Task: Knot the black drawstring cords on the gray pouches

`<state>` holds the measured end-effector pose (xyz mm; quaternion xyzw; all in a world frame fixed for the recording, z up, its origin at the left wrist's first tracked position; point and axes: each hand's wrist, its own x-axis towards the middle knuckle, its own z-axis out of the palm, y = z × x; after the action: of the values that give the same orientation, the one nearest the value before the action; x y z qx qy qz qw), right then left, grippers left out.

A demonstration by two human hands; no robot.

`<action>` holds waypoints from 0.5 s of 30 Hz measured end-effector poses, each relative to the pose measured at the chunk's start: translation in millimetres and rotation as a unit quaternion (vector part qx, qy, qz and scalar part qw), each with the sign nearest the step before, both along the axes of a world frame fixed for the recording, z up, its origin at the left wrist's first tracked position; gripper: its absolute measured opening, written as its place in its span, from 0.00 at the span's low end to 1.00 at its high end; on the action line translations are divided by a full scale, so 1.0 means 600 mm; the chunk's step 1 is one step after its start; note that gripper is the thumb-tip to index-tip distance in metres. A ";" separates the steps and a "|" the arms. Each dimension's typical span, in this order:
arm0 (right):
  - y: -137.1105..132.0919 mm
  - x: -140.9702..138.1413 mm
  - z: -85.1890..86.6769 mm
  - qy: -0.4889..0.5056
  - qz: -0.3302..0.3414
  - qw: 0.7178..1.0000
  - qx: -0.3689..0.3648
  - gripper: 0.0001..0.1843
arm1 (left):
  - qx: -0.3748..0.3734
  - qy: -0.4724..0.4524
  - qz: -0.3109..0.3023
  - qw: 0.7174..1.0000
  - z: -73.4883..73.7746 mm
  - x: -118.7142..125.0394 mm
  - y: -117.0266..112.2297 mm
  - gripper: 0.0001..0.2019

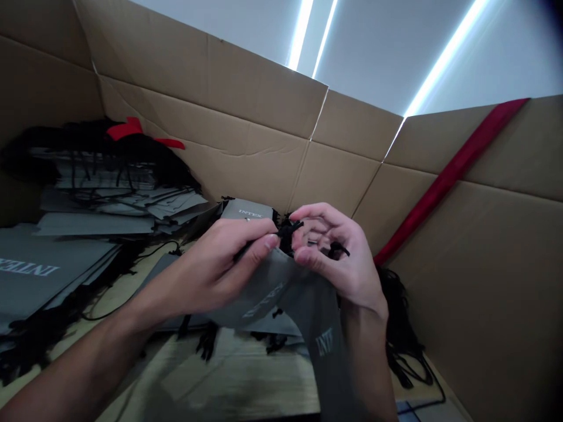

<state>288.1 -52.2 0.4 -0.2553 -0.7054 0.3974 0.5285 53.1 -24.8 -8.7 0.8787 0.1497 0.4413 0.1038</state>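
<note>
My left hand (240,255) is closed, thumb and finger pinching a black cord (288,230) at the top edge of a grey pouch (268,287) printed with white INTEX lettering. Facing it, my right hand (336,246) is curled around the same spot, and a black cord end pokes out beside its thumb. What exactly lies inside the right fingers is partly hidden. A second grey piece (325,340) with part of the lettering hangs below the right hand, along the forearm. Behind the left fingers stands another grey INTEX pouch (248,209).
Flat grey INTEX pouches (30,264) with black cords lie stacked at the left. Behind them is a higher pile (109,179) with red strips on top. Cardboard walls (246,129) enclose the wooden surface (246,375). Black cords (400,328) bunch at the right under a red ribbon (457,170).
</note>
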 end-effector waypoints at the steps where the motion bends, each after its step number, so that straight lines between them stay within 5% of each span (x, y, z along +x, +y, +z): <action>1: -0.001 -0.002 0.000 0.004 -0.021 1.000 0.013 0.24 | 0.009 0.001 0.011 1.000 -0.002 0.001 0.000 0.15; 15: -0.008 -0.019 -0.003 -0.038 -0.161 0.983 0.085 0.08 | 0.080 0.011 0.069 0.994 -0.019 0.008 0.005 0.10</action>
<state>276.8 -57.1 -1.1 -0.3340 -0.7058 0.2357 0.5785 57.7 -22.1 -20.3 0.8765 0.1757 0.4481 0.0006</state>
